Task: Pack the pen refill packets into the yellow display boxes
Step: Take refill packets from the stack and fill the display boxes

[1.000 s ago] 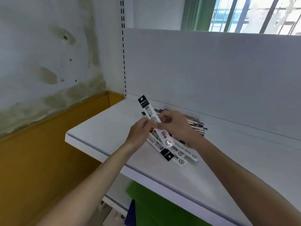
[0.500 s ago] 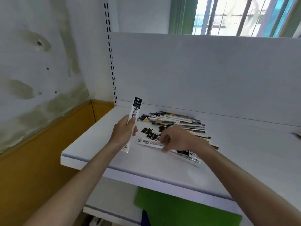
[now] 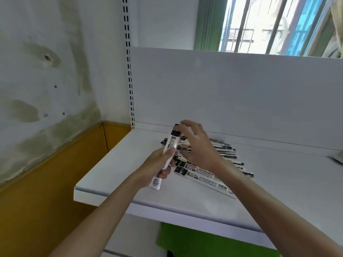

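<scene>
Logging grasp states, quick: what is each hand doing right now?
Left hand: grips one refill packet, held tilted.
Right hand: open, fingers straight beside that packet's top end, holding nothing.

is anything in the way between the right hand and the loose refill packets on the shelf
Nothing visible. The right hand hangs open directly over the pile of packets on the shelf; the held packet in the left hand sits beside it, not beneath.
</scene>
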### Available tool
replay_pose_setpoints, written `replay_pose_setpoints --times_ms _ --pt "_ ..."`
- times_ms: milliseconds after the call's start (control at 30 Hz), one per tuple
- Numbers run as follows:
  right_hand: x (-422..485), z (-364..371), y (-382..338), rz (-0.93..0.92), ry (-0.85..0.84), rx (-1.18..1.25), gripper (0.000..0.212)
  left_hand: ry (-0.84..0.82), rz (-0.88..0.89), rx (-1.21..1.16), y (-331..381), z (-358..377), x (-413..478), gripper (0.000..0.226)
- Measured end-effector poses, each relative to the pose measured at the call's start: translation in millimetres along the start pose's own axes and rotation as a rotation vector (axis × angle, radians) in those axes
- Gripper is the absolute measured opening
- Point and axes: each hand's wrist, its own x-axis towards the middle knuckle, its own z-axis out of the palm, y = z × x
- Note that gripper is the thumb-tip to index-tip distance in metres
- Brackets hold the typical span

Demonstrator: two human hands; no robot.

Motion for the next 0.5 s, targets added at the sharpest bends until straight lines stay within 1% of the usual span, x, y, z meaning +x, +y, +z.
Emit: replay_pose_setpoints --times_ms 33,67,100,133,200,233,300,367,433,500 --pt "-2.0 -3.8 8.8 0.084 0.004 0.039 0.062 0.013 -0.003 0.012 -0.6 -1.4 1.0 0.027" --pt "-4.5 -8.4 18.7 0.17 -0.018 0.045 0.058 0.048 -0.01 0.001 -0.7 -2.7 2.4 0.023" --pt "-7.9 -12.3 28.8 0.262 -0.086 0.016 0.05 0.084 -0.029 -0.047 -0.6 -4.0 4.4 0.02" --pt "-12.3 -14.9 37.7 0.341 -0.198 -0.035 0.04 0.106 -0.046 -0.111 -0.2 -5.0 5.9 0.018" --pt "-23.7 -14.5 48.7 0.418 -0.419 -0.096 0.025 0.124 -0.045 -0.168 1.4 -5.7 7.7 0.016" --pt "-29.6 -11.5 52.0 0.441 -0.458 -0.066 0.022 0.136 -0.03 -0.151 1.4 -5.4 7.5 0.018" --pt "-35.4 -8.7 54.2 0.503 -0.432 0.051 0.021 0.161 0.009 -0.106 -0.4 -3.5 6.7 0.024" --pt "-35.3 -7.4 54.1 0.534 -0.392 0.089 0.02 0.176 0.028 -0.085 -1.9 -1.2 3.7 0.028" --pt "-33.3 -5.5 53.3 0.574 -0.368 0.125 0.019 0.167 0.027 -0.078 -3.2 0.3 1.1 0.025" --pt "-31.9 -6.8 50.6 0.605 -0.36 0.142 0.009 0.164 0.034 -0.067 -5.1 1.0 1.1 0.02"
